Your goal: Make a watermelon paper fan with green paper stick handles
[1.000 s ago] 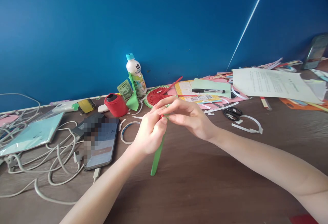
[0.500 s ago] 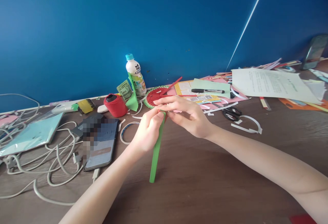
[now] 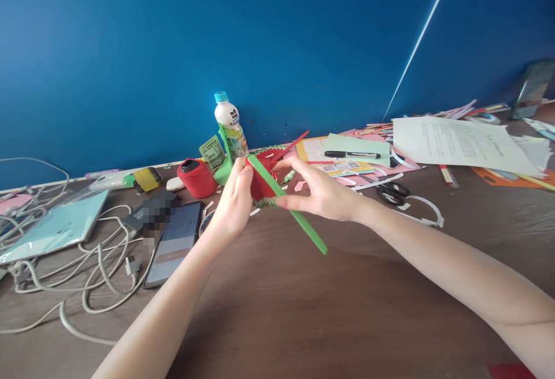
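My left hand [image 3: 232, 202] and my right hand [image 3: 323, 194] are raised above the brown table [image 3: 303, 309], close together. Between them runs a long green paper strip [image 3: 303, 225], slanting from upper left to lower right. My left hand pinches its upper end next to a red pleated paper piece [image 3: 260, 185]. My right thumb and fingers pinch the strip near its middle. The red and green paper fan on the table is partly hidden behind my hands.
A phone [image 3: 176, 243], white cables [image 3: 91, 275] and a pale blue case [image 3: 56, 225] lie at the left. A red cup [image 3: 197, 177] and a bottle [image 3: 232, 124] stand by the blue wall. Scissors [image 3: 392, 192], a marker [image 3: 351, 154] and paper sheets [image 3: 459, 142] lie at the right.
The green strip hung downward from my fingers; now it is swung up and slants to the lower right. My hands have lifted toward the red pleated paper.
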Action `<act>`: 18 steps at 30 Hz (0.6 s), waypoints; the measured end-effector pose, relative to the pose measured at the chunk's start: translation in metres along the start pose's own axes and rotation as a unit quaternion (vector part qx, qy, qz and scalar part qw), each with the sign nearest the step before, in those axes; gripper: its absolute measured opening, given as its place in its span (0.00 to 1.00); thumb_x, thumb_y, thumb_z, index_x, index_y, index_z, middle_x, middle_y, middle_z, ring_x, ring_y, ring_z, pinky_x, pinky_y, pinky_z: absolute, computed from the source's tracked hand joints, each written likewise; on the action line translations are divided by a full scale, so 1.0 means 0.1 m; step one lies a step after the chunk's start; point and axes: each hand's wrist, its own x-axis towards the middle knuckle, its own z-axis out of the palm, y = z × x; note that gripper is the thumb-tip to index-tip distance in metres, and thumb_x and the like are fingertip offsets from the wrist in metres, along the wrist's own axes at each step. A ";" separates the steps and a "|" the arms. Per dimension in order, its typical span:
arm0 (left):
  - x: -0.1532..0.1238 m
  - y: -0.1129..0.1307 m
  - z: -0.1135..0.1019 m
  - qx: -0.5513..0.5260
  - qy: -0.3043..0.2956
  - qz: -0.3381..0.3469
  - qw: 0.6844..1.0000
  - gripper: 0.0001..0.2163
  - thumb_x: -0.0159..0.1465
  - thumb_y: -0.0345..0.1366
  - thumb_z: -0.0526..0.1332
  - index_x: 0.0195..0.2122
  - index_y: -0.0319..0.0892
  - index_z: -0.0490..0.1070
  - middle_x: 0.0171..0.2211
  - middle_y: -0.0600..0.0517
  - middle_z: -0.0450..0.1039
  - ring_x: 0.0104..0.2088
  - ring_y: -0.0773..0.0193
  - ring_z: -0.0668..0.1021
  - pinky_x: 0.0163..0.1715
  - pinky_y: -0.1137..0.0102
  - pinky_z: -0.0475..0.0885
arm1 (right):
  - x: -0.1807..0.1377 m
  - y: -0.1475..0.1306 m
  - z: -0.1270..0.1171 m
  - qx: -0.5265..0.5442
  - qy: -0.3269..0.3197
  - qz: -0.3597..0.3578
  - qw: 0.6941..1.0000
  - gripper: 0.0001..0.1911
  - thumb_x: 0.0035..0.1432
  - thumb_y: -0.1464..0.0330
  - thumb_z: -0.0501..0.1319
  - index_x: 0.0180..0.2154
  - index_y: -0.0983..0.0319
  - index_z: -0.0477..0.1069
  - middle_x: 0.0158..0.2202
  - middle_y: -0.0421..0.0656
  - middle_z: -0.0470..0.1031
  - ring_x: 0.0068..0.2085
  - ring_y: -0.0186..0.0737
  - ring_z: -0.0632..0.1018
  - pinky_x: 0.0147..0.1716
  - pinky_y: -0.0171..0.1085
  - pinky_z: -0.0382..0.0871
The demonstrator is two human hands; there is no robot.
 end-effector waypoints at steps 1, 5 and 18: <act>0.01 0.02 -0.01 -0.009 0.001 -0.008 1.000 0.11 0.65 0.40 0.43 0.32 0.43 0.60 0.29 0.55 0.62 0.33 0.67 0.68 0.37 0.72 0.65 | 0.00 -0.01 -0.03 -0.023 -0.028 0.017 0.999 0.23 0.52 0.60 0.61 0.48 0.58 0.58 0.48 0.45 0.68 0.43 0.41 0.72 0.35 0.39 0.68; 0.02 0.11 -0.07 -0.003 -0.007 -0.043 0.999 0.10 0.65 0.41 0.46 0.31 0.43 0.60 0.28 0.56 0.61 0.30 0.68 0.67 0.34 0.73 0.64 | -0.02 -0.04 -0.19 -0.075 -0.070 0.066 0.993 0.19 0.54 0.61 0.59 0.47 0.57 0.59 0.45 0.44 0.71 0.40 0.41 0.74 0.34 0.39 0.68; 0.10 -0.03 -0.25 0.137 -0.212 -0.043 0.967 0.30 0.54 0.37 0.60 0.59 0.46 0.54 0.46 0.49 0.68 0.43 0.61 0.74 0.42 0.66 0.69 | -0.04 -0.03 -0.75 -0.336 0.107 -0.032 0.935 0.11 0.58 0.71 0.50 0.37 0.58 0.71 0.41 0.42 0.74 0.40 0.41 0.74 0.37 0.41 0.66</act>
